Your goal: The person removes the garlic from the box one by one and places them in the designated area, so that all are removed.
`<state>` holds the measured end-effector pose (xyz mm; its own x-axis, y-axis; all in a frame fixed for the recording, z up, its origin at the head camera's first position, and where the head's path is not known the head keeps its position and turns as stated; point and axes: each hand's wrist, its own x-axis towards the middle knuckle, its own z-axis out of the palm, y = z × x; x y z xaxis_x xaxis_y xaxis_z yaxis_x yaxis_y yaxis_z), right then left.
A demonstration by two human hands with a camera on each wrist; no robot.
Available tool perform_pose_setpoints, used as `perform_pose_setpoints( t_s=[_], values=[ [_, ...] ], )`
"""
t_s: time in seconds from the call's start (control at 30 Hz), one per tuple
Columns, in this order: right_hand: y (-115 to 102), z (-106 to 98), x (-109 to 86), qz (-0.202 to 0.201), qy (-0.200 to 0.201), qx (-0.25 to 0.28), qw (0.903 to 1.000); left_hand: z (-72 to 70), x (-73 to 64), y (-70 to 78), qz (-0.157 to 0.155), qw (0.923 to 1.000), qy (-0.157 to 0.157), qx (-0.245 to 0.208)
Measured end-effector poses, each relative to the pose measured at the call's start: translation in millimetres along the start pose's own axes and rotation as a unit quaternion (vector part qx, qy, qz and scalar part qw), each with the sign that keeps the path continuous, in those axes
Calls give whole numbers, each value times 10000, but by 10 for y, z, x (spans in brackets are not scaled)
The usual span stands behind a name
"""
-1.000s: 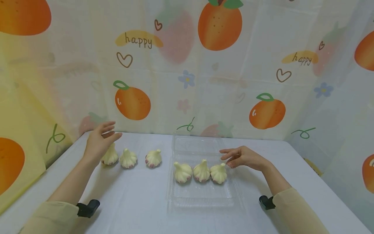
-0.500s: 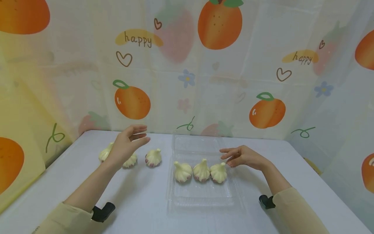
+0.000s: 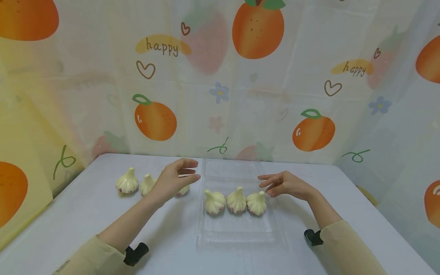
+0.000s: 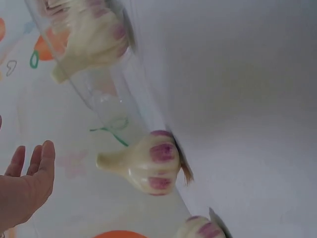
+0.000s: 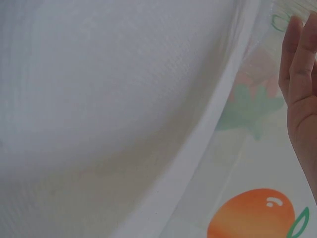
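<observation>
Three garlic bulbs lie loose on the white table: one at the left (image 3: pixel 127 182), one beside it (image 3: pixel 146 184), and a third (image 3: pixel 184 190) mostly hidden behind my left hand (image 3: pixel 195 170). That hand hovers open just above the third bulb and holds nothing. The left wrist view shows this bulb (image 4: pixel 146 168) close below the straight fingers (image 4: pixel 37 161). A clear plastic tray (image 3: pixel 237 231) holds three more bulbs in a row (image 3: pixel 214 202) (image 3: pixel 236 201) (image 3: pixel 257 203). My right hand (image 3: pixel 264 185) floats open beside the rightmost one, fingers relaxed.
Fruit-print curtains (image 3: pixel 220 76) wall in the table at the back and on both sides. The tray's open clear lid (image 3: pixel 230 168) lies behind the row of bulbs. Bare white tabletop (image 3: pixel 165 236) stretches in front of the tray and the loose bulbs.
My left hand has travelled right, from over the leftmost loose bulb to over the third one near the tray. The right hand has stayed where it was.
</observation>
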<state>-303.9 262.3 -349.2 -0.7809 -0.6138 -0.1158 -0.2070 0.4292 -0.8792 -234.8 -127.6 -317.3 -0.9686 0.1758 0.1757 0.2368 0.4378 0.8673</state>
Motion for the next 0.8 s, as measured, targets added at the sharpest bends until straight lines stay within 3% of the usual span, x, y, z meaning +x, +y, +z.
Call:
perform_pose_setpoints(
  t_s=[0.27, 0.8],
  values=[
    [12, -16, 7, -14, 12, -35, 10000, 155, 5, 33, -110, 9996, -127, -213],
    [18, 0, 4, -18, 16, -2, 10000, 429, 12, -61, -220, 9993, -291, 79]
  ],
)
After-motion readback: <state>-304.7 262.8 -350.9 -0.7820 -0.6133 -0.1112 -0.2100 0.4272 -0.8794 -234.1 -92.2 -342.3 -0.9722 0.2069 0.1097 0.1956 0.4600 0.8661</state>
